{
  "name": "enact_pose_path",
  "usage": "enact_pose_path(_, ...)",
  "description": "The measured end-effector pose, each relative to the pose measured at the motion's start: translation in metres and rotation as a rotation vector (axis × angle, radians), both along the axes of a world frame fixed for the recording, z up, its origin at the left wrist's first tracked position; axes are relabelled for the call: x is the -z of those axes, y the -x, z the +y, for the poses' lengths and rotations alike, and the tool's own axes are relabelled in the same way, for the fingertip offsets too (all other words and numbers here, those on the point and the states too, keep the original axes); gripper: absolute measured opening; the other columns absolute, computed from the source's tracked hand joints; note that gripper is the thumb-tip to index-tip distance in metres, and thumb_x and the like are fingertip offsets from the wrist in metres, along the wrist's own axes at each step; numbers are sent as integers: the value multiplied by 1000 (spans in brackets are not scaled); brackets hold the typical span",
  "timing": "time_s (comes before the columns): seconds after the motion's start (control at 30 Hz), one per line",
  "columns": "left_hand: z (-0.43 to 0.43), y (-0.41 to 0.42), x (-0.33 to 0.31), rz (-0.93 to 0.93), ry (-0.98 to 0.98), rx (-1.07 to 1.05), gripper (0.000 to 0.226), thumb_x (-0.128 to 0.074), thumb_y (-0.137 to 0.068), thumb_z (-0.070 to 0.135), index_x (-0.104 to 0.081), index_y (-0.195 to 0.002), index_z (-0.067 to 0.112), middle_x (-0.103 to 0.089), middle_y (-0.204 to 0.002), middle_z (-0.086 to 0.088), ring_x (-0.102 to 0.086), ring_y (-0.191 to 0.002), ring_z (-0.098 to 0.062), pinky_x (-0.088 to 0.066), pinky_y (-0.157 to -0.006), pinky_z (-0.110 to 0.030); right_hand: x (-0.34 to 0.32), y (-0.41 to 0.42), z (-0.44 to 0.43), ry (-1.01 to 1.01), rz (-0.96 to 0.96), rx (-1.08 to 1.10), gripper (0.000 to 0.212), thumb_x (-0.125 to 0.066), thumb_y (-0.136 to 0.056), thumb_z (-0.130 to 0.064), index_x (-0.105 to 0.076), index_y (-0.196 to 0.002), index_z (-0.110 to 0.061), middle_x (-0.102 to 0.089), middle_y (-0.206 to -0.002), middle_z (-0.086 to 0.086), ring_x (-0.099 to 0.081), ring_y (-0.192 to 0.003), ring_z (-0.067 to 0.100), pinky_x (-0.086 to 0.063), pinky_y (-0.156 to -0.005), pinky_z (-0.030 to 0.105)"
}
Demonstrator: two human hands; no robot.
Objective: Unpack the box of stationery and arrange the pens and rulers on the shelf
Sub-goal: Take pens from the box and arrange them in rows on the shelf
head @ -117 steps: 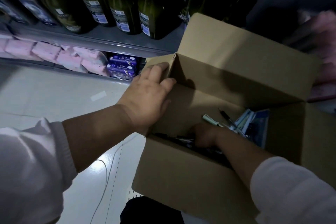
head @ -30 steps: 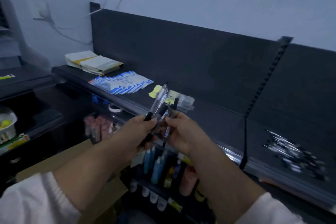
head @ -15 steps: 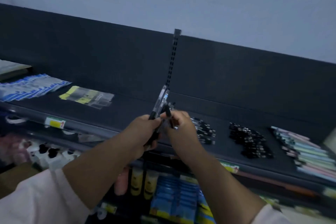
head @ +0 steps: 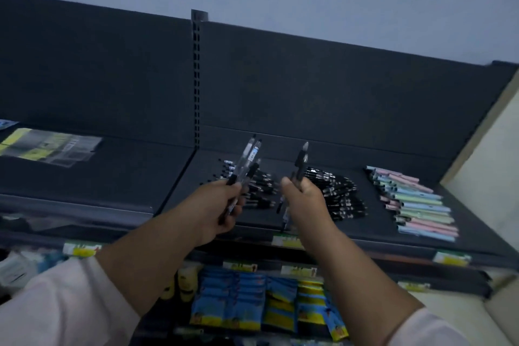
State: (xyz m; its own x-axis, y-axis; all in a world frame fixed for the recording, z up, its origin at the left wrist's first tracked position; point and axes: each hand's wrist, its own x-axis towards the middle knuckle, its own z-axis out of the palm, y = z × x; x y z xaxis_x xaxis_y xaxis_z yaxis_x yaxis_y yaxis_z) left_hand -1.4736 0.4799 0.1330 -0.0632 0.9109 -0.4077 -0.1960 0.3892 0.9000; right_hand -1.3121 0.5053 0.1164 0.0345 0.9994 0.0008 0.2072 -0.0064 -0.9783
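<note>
Two bunches of pens held up over the top shelf, one in each of the hands.

The left hand [head: 216,206] grips a bunch of clear pens [head: 248,156] by their dark lower ends, tips slanting up and to the right; the right hand [head: 304,199] is curled round a few dark pens [head: 301,161] that stand nearly upright, the two bunches apart. Beneath them on the dark shelf [head: 126,177] lie two heaps of black pens, a smaller heap [head: 259,188] behind the left hand and a larger heap [head: 339,194] just beside the right. Further right lies a row of pastel pens [head: 418,205]. Far left on the same shelf lie clear packets [head: 50,146]. Price labels [head: 285,241] line the shelf edge, with blue packets [head: 247,303] hanging below.
</note>
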Motion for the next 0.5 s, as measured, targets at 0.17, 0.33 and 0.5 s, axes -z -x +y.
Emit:
enact_pose_path(0.17, 39, 2, 4, -45, -28, 44, 16, -47, -99, 13, -62, -97, 11, -54, -69, -2, -47, -56, -9, -32, -37, -14, -8, 15, 26, 165, 389, -3, 13, -41, -102, -17, -46, -92, -12, -52, -77, 4, -48, -66, 15, -43, -64, 30)
enact_pose_path(0.33, 78, 13, 3, 1, -34, 101, 13, -50, -97, 14, -63, -95, 13, -62, -76, -5, -52, -59, -10, -37, -40, -16, -13, 27, 58, 230, 440, 19, 11, -53, -97, -16, -55, -86, -17, -45, -60, -2, -35, -47, 9, -29, -41, 20)
enact_pose_path(0.5, 111, 31, 12, 111, -37, 196, 13, -55, -96, 16, -65, -102, 13, -64, -77, -4, -50, -58, -9, -37, -43, -18, -10, 41, 87, 330, 503, 99, 25, -69, -87, -28, -49, -76, -19, -43, -57, -3, -33, -39, 7, -27, -35, 17)
